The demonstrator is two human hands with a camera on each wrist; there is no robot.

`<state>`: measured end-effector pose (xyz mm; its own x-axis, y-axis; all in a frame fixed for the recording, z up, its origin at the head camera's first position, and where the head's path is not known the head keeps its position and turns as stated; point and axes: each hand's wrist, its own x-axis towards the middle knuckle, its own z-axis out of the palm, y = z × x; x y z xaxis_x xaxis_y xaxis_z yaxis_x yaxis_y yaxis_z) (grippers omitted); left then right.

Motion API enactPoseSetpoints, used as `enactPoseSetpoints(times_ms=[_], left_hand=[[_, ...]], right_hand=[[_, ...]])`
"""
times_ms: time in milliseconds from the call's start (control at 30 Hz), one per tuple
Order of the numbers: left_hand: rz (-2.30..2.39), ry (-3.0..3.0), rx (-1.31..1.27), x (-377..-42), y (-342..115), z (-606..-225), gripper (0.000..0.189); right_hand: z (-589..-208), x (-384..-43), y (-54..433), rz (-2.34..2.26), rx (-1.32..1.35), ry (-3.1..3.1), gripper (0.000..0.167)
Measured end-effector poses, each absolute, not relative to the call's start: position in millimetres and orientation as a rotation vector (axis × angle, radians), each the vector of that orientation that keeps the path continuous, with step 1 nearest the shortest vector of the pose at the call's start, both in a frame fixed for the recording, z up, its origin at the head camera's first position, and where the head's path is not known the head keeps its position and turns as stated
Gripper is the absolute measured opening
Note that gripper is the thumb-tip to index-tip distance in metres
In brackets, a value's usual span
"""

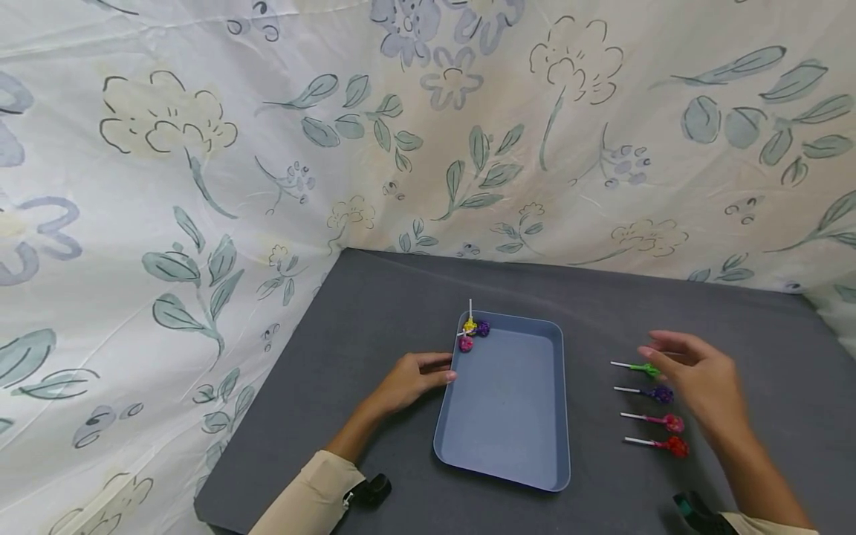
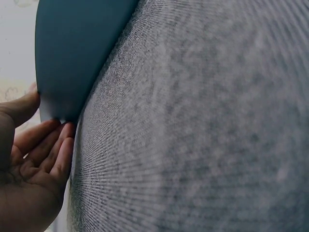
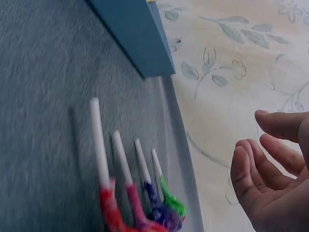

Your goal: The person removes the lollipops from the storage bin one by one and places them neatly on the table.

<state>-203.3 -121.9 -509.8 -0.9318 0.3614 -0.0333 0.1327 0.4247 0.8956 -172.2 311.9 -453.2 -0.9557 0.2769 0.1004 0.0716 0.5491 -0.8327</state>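
Observation:
A blue-grey rectangular tray (image 1: 511, 401) lies on the dark table. My left hand (image 1: 416, 380) holds its left side, thumb at the rim and the other fingers along the outer wall (image 2: 67, 58). Over to the right, four wrapped lollipops lie in a column with sticks pointing left: green (image 1: 647, 368), dark purple (image 1: 658, 394), pink (image 1: 671, 422) and red (image 1: 675, 446). My right hand (image 1: 698, 375) hovers beside the green one, its fingers loosely bent. In the right wrist view, nothing sits between thumb and fingers (image 3: 270, 125).
In the tray's far left corner are a yellow lollipop (image 1: 470, 325), a purple one (image 1: 483, 328) and a pink one (image 1: 466, 344); one stick pokes past the rim. Floral cloth (image 1: 428, 148) hangs behind and left of the grey tabletop (image 1: 374, 312).

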Motion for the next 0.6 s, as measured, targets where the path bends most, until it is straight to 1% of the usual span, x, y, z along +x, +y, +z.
enactPoseSetpoints(times_ms=[267, 467, 600], left_hand=[[1.511, 2.468, 0.441, -206.6, -122.0, -512.6, 0.052], [1.525, 2.463, 0.464, -206.9, -121.7, -515.0, 0.051], [1.562, 2.435, 0.499, -207.7, -121.3, -515.9, 0.049]], right_hand=[[-443.0, -170.6, 297.4, 1.486, -0.088, -2.539, 0.052], [-440.9, -174.7, 283.1, 1.535, -0.071, -2.577, 0.059], [-440.6, -177.8, 273.0, 1.504, -0.055, -2.598, 0.06]])
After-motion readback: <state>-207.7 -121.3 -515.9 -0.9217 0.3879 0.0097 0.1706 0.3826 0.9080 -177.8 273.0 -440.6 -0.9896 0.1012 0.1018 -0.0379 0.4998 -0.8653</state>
